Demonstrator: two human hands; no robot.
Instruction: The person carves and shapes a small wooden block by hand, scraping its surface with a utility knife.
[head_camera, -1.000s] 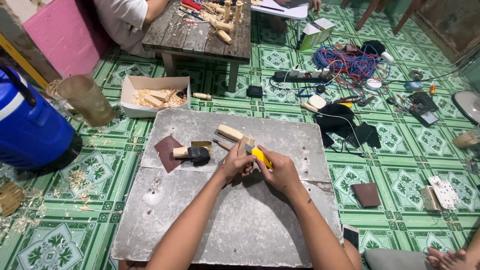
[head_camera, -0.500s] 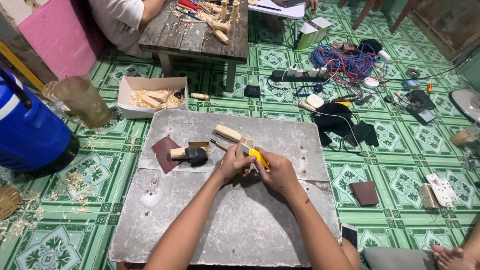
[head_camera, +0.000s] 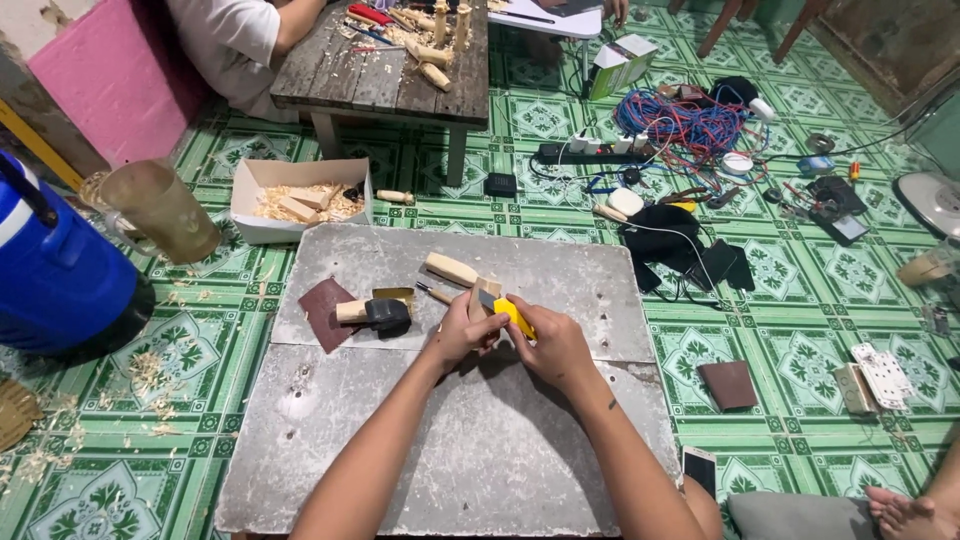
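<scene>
Over grey board (head_camera: 500, 440) | right hand (head_camera: 555, 345) grips yellow knife (head_camera: 512, 316) | left hand (head_camera: 465, 328) clasps half-hidden wood piece (head_camera: 486, 290)

A grey work board (head_camera: 480, 440) lies on the floor, and its near half is bare on both sides of the person's forearms, so a hand can pass freely there. The left hand (head_camera: 465, 330) and right hand (head_camera: 550, 345) meet at the board's middle. Just left of them lie a black-headed mallet (head_camera: 378, 313) and a dark sandpaper sheet (head_camera: 325, 310). Just beyond them a wooden block (head_camera: 452, 269) blocks the far centre. The board's far right corner is open. Off the board, a blue drum (head_camera: 55, 275) stands far left, and tangled cables (head_camera: 685, 125) crowd the far right.
</scene>
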